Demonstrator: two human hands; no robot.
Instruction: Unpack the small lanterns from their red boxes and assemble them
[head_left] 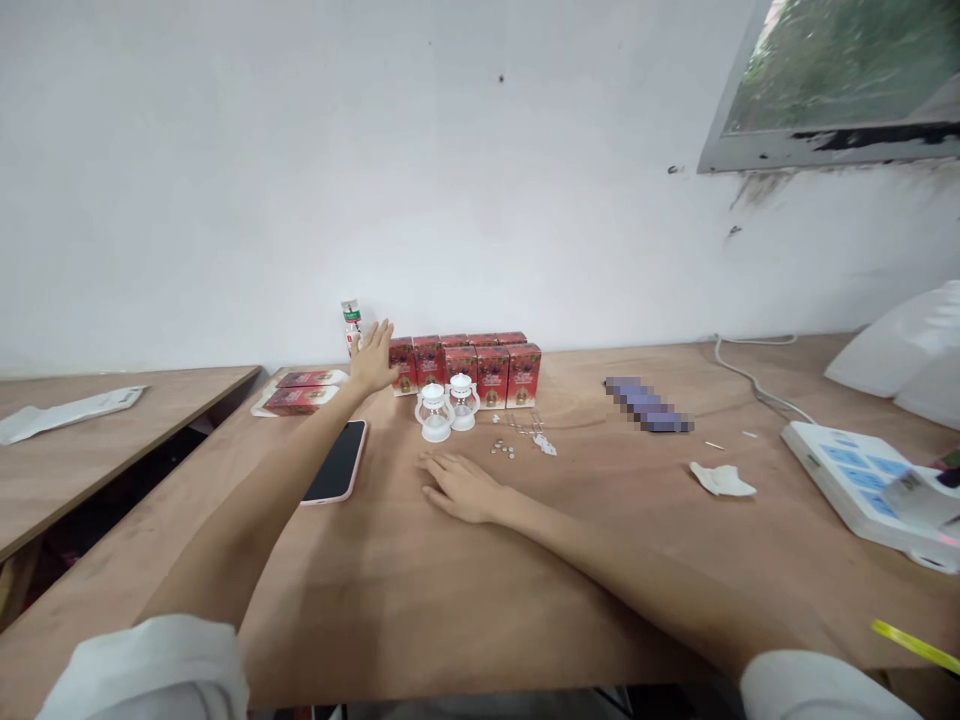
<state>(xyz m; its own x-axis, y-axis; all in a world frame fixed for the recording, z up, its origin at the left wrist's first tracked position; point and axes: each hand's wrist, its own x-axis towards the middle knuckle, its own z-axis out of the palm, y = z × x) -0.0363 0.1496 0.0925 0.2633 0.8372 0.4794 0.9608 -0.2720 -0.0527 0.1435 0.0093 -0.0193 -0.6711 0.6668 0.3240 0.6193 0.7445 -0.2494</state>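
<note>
Left hand [373, 358], fingers apart, at the left end of the red boxes [459, 360] (contact unclear); right hand [466, 487] on the surface [465, 600], fingers loosely apart, near 2 white lanterns [435, 418]; boxes look light, crushable, best held by their sides; lanterns probably fragile.

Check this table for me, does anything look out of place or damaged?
A creased white scrap lies loose on the right of the table, looking like litter against the neatly grouped red boxes. The wall below the window is stained.
</note>
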